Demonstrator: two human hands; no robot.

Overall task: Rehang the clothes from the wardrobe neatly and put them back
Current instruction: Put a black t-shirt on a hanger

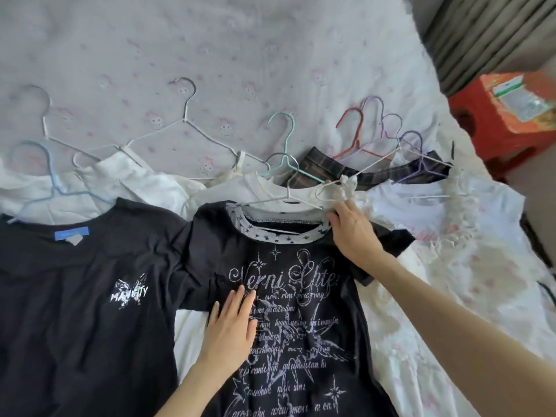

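Bed (210,40) strewn with hangered clothes. Printed tee (301,311) lies at near edge; left hand (231,323), fingers straight and together, presses it flat while right hand (352,233) pinches its shoulder, likely seating hanger (288,188).

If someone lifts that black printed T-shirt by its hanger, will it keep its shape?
Probably not: the black printed T-shirt already wrinkles under the flat left hand, so it looks floppy. Its thin metal wire hanger seems light, and the shirt might slide off.
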